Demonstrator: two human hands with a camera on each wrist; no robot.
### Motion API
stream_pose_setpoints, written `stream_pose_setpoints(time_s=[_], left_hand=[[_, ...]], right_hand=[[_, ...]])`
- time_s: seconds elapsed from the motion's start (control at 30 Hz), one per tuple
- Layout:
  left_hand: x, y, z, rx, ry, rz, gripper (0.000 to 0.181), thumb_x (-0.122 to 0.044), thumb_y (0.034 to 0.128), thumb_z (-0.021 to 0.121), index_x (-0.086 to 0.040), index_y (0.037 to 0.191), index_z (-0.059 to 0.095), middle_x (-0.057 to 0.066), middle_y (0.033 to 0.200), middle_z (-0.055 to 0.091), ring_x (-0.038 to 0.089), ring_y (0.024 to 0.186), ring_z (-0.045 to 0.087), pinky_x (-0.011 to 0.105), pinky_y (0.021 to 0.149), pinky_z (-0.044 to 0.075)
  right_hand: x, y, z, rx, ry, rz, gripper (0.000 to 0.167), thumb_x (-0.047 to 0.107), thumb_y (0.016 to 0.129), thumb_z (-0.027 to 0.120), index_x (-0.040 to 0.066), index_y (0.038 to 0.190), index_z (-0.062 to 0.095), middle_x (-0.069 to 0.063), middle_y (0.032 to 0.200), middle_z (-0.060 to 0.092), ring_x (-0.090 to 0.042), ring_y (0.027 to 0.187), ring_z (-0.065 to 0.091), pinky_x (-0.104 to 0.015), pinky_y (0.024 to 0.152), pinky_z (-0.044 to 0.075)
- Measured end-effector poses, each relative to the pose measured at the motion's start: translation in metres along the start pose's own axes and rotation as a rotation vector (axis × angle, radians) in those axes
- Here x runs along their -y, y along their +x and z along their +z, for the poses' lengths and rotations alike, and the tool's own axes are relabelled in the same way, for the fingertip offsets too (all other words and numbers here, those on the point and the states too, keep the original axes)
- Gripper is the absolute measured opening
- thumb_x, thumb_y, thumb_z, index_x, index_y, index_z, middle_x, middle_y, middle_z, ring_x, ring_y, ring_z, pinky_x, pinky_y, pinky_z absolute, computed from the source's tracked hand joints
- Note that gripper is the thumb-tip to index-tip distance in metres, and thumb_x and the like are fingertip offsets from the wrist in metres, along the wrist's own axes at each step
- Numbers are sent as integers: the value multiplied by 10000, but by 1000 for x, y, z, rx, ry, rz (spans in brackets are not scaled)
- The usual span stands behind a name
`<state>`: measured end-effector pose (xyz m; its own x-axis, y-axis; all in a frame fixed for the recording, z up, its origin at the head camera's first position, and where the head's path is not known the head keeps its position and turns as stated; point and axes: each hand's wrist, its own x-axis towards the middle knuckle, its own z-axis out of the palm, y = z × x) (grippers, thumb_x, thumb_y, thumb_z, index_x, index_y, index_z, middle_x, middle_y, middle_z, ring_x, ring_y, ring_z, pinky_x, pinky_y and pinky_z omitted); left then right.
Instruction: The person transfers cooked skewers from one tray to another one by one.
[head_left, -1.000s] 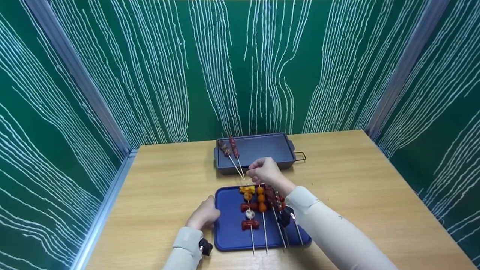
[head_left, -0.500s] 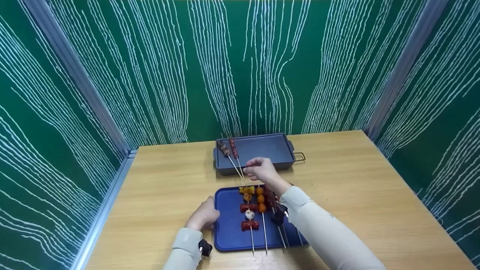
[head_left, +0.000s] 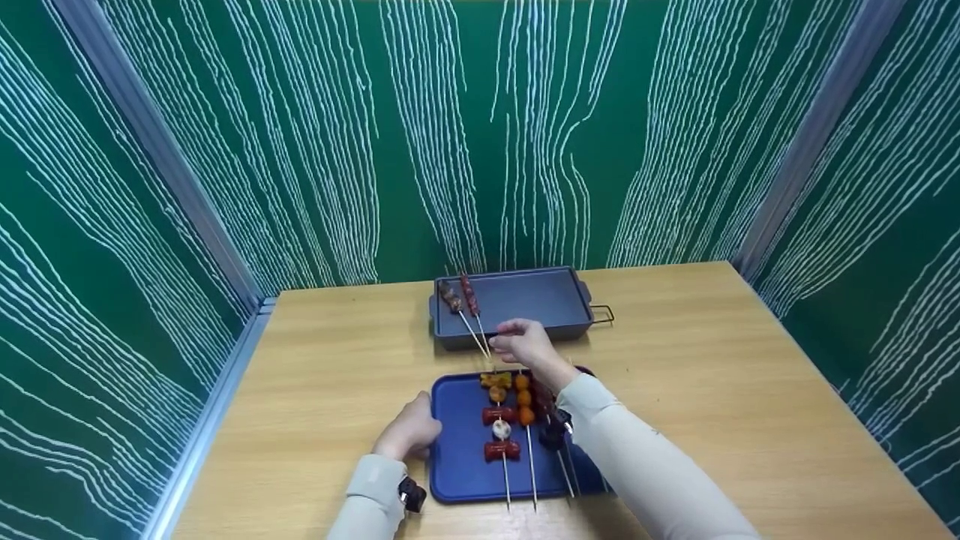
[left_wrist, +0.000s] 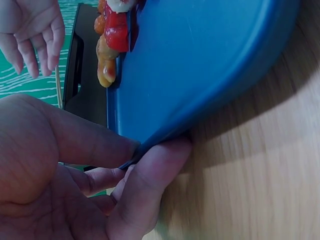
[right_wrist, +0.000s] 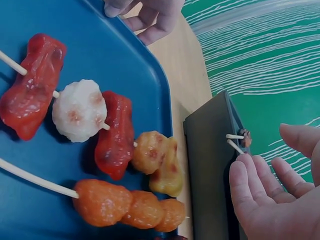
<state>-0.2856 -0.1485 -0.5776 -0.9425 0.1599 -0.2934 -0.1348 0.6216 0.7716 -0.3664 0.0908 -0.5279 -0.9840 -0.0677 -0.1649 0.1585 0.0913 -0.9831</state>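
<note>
My left hand (head_left: 409,429) grips the left rim of a blue tray (head_left: 457,472); in the left wrist view its thumb and fingers pinch the tray's corner. Loosely bent, the fingers of my right hand (head_left: 527,346) hold nothing and hover beside the stick ends of two meat skewers. Those skewers, a brown one (head_left: 451,297) and a dark red one (head_left: 469,294), lie on the left of a grey grill pan (head_left: 532,296), sticks overhanging its front. On the tray lie a mixed skewer (head_left: 500,415) and an orange ball skewer (head_left: 523,397); darker skewers are partly hidden under my right arm.
The grill pan stands behind the tray, with a wire handle (head_left: 602,313) on its right. Wooden tabletop (head_left: 330,360) surrounds both. A green wall (head_left: 480,150) with white wavy lines rises behind the table, and more panels stand at both sides.
My right forearm has shifted slightly left, covering more of the skewers on the tray's right. The left hand, the tray and the skewers on the pan look unmoved.
</note>
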Motion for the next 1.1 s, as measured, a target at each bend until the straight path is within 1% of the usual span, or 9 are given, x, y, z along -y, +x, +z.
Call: stream_pose_setpoints(time_s=[0.07, 0.13, 0.3, 0.5, 0.63, 0.73, 0.87, 0.97, 1.1], left_hand=[[0, 0, 0, 1, 2, -6, 749, 64, 950, 450, 160, 1645, 186, 407, 1542, 457, 284, 728, 680, 291, 409, 518], [0, 0, 0, 2, 4, -15, 754, 59, 959, 444, 149, 1656, 170, 406, 1565, 438, 260, 670, 659, 282, 408, 509], [0, 0, 1, 6, 17, -17, 726, 38, 973, 451, 148, 1646, 204, 415, 1547, 454, 213, 566, 593, 288, 415, 524], [2, 0, 1, 6, 31, 1, 683, 18, 968, 466, 158, 1608, 274, 404, 1467, 518, 216, 562, 603, 315, 424, 546], [2, 1, 2, 2, 35, -2, 673, 21, 974, 470, 153, 1607, 283, 395, 1464, 523, 208, 544, 589, 303, 418, 538], [1, 1, 2, 3, 21, -11, 690, 27, 977, 471, 144, 1624, 262, 389, 1495, 504, 206, 537, 582, 301, 418, 539], [1, 0, 2, 5, -6, -20, 702, 43, 967, 468, 134, 1631, 257, 382, 1505, 494, 212, 549, 574, 289, 412, 524], [1, -1, 1, 3, -4, -19, 705, 42, 968, 468, 136, 1632, 252, 385, 1507, 492, 208, 559, 569, 274, 411, 505], [0, -1, 1, 0, 5, -19, 715, 31, 979, 464, 138, 1644, 226, 393, 1540, 469, 200, 560, 569, 266, 417, 505]], right_hand=[[-2, 2, 0, -3, 18, 21, 370, 0, 980, 728, -130, 1314, 636, -201, 1153, 763, -304, 981, 769, -300, 766, 680], [-5, 4, 1, -3, 33, 40, 373, 8, 987, 724, -125, 1323, 635, -191, 1139, 764, -260, 923, 767, -325, 790, 689], [-17, 8, 4, 9, 81, 67, 349, 16, 998, 709, -122, 1309, 634, -120, 1030, 758, -149, 794, 728, -324, 792, 688], [-25, 10, 7, 25, 159, 73, 342, -35, 988, 671, -146, 1306, 609, -78, 908, 722, -116, 742, 696, -279, 750, 669], [-27, 12, 9, 37, 177, 94, 365, -33, 996, 649, -146, 1339, 592, -56, 874, 708, -95, 712, 683, -295, 780, 666], [-28, 13, 9, 38, 178, 108, 385, -22, 1003, 644, -147, 1362, 586, -59, 889, 721, -100, 720, 692, -308, 800, 667], [-29, 15, 9, 43, 185, 125, 395, -13, 1005, 638, -139, 1376, 588, -78, 939, 737, -120, 753, 704, -291, 776, 656], [-28, 16, 10, 53, 216, 135, 397, -20, 1004, 637, -130, 1382, 585, -104, 982, 753, -131, 771, 714, -284, 766, 654], [-27, 17, 11, 66, 255, 142, 406, -45, 997, 638, -121, 1392, 581, -113, 1005, 773, -132, 773, 727, -303, 792, 668]])
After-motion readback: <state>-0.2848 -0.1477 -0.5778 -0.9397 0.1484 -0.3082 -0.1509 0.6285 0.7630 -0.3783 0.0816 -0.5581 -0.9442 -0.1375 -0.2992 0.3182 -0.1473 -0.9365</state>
